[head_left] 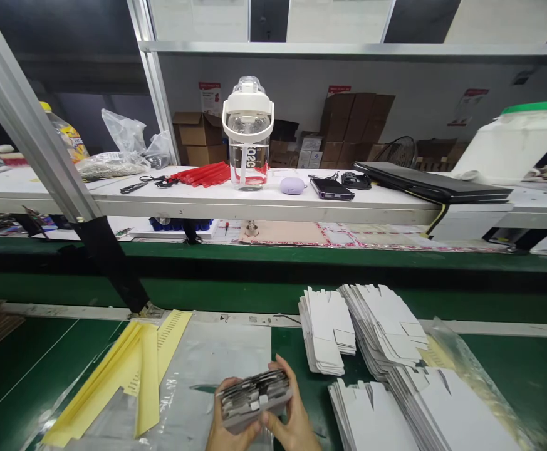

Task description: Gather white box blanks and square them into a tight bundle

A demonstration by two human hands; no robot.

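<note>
Near the front edge of the view, my left hand (226, 427) and my right hand (296, 418) hold a stack of thin flat pieces (254, 396) between them. The stack is seen edge-on, with grey, white and dark layers; what the pieces are I cannot make out. My left fingers wrap its left end, and the right fingers close round its right end with the thumb on the front. Below the stack lies a clear plastic sheet (221, 351). To the right of my hands are several piles of flat white cartons (327, 322).
Yellow paper strips (148, 382) lie left of my hands. A shelf (273, 210) runs across above the green bench (536, 376), carrying a water bottle (249, 141), red sticks (207, 174), a phone (332, 188), a black laptop (433, 181) and a white jug (512, 144). A metal post (33, 113) slants at left.
</note>
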